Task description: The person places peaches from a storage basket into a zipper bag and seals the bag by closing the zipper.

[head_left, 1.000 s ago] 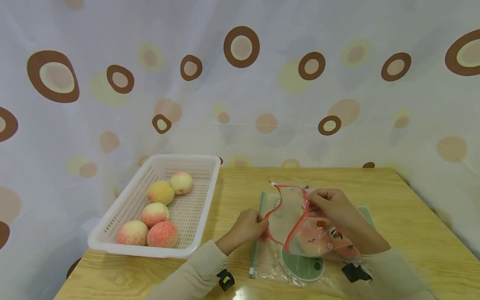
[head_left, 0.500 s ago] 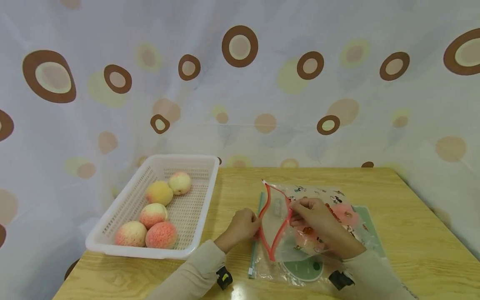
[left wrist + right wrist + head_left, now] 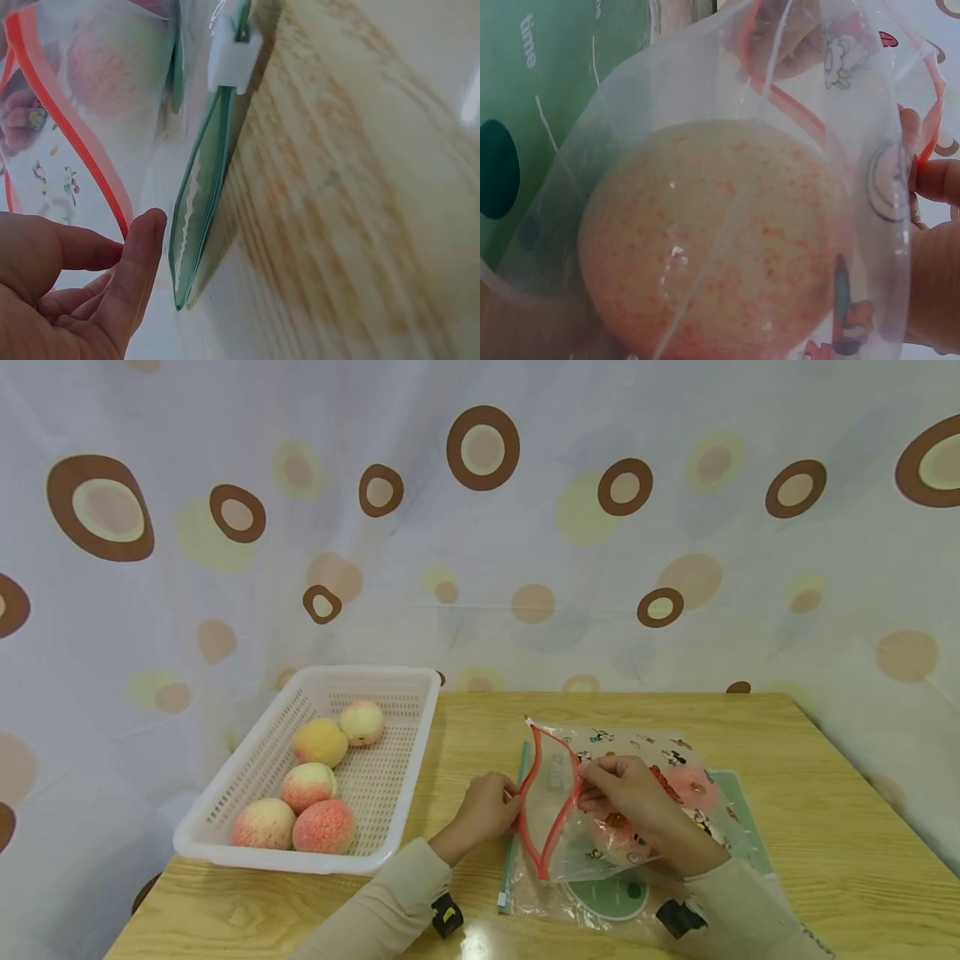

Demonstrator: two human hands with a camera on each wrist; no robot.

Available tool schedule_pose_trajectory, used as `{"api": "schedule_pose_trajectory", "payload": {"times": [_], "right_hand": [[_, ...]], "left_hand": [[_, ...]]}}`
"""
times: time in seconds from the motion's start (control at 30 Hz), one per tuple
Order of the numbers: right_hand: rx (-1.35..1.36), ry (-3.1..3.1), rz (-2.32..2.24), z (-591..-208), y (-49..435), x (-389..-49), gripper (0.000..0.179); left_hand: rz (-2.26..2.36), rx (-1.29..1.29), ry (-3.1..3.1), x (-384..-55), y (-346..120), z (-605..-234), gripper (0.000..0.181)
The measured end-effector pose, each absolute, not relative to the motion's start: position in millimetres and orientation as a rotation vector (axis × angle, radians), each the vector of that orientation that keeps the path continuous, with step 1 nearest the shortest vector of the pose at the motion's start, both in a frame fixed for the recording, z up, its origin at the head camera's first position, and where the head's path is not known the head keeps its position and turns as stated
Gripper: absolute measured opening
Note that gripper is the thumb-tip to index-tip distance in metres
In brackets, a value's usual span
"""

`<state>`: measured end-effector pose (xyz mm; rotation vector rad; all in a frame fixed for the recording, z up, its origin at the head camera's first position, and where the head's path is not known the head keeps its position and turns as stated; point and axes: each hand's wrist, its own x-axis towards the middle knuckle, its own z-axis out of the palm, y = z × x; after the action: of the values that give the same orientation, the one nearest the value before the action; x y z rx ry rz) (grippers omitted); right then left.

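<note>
A clear zip bag [image 3: 555, 852] printed with cartoon figures lies with its red-edged mouth spread apart. My left hand [image 3: 483, 810] pinches the left red edge between thumb and fingers, which the left wrist view shows closely. On the opposite edge, my right hand [image 3: 626, 793] grips the red strip. Through the film, peaches show inside the bag; one peach [image 3: 720, 240] fills much of the right wrist view. Beneath lies a larger clear bag with a green zip edge [image 3: 507, 868] and a white slider [image 3: 234, 56].
On the left stands a white plastic basket [image 3: 420, 760] holding several peaches, among them a yellowish peach [image 3: 320, 743] and a red peach [image 3: 324, 827]. The wooden table [image 3: 825, 827] ends at a patterned cloth [image 3: 540, 527] behind it.
Over the last second the bag was lowered and laid flatter, its mouth turning narrower. My right hand moved left and down with its edge. Both hands have kept their hold.
</note>
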<state>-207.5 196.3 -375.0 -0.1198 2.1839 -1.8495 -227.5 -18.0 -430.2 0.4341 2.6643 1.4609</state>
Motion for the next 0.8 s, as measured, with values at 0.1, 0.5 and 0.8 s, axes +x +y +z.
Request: {"api": "schedule_pose_trajectory", "payload": {"times": [0.1, 0.5, 0.8], "right_hand": [[-0.113, 2.178, -1.853, -374.8, 196.3, -207.5, 0.03], [-0.095, 2.151, -1.865, -374.8, 197.2, -207.4, 0.034], [-0.059, 2.196, -1.838, -373.0, 195.3, -206.6, 0.034]], "left_hand": [[1.467, 0.431, 2.653, -227.1, -18.1, -431.7, 0.007], [1.171, 0.657, 2.89, -210.4, -26.6, -421.5, 0.022], [0.869, 0.866, 2.966, -175.1, -41.4, -387.9, 0.035]]}}
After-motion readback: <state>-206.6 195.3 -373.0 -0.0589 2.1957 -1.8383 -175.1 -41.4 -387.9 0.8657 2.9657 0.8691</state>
